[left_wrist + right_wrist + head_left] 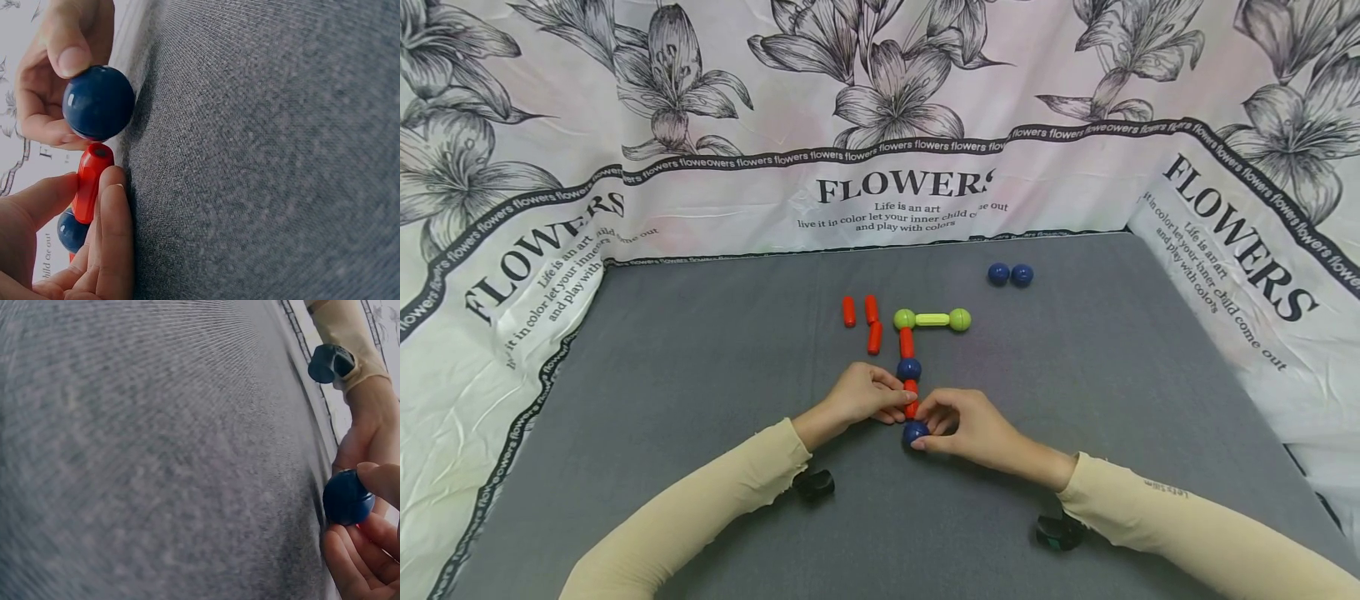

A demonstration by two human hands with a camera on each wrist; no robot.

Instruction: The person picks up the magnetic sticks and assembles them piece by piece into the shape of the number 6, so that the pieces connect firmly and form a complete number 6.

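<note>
My left hand [868, 393] pinches a short red rod [90, 181] between thumb and fingers. The rod's far end meets a blue ball [908, 369]. Close to its near end, my right hand [973, 429] grips another blue ball [99, 103] between thumb and fingertips; in the right wrist view the held ball [347, 497] sits just above the cloth. Beyond the middle blue ball, a second red rod [907, 342] leads up to a green ball [904, 319]. From there a light green rod [932, 320] runs right to another green ball [960, 320].
Several loose red rods [872, 309] lie left of the joined pieces. Two blue balls [998, 274] rest side by side at the back right. The grey cloth [700, 333] covers the table, with a flower-printed sheet [715, 200] standing behind and at both sides.
</note>
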